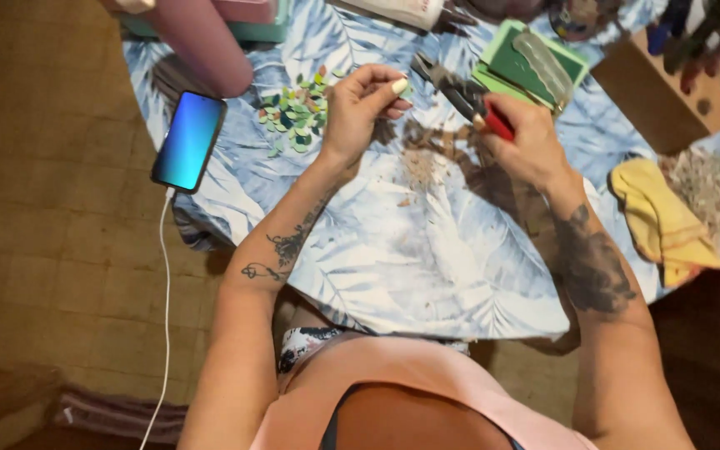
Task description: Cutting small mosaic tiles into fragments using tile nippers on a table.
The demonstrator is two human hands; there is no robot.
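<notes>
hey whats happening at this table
A person seated at a leaf-print blue tablecloth pinches a small pale piece in the left hand, while the right hand grips red-handled metal nippers. A pile of small green tile chips lies beside the left hand.

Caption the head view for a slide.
Right hand grips red-handled nippers; left hand pinches a small piece beside green chips.
</notes>
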